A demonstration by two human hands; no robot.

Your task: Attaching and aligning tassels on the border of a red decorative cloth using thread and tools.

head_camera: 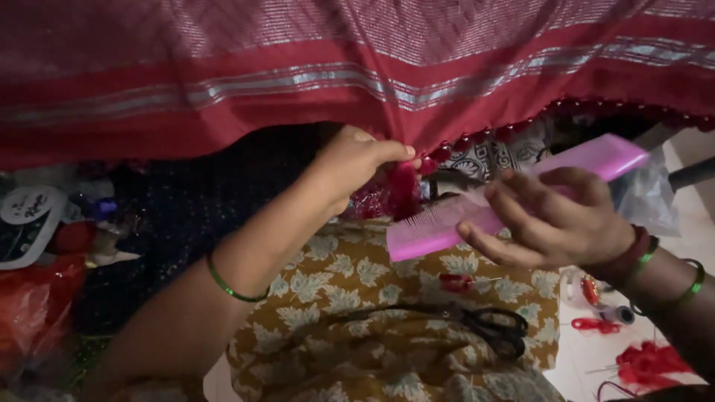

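left hand (356, 165) pinches red tassel (402, 190) | right hand (555, 219) grips pink comb (477, 212) | scissors (484, 324) dim, perhaps black

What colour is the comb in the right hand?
Pink. The comb held by the right hand shows clearly in the head view.

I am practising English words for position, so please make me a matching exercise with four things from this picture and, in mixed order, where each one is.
Things:
1. pink comb
2. black scissors
3. red tassel
4. green bangle

Places:
A. lying on the floral cloth
B. around the left wrist
C. held in the right hand
D. pinched by the left hand

Pairs: 1-C, 2-A, 3-D, 4-B
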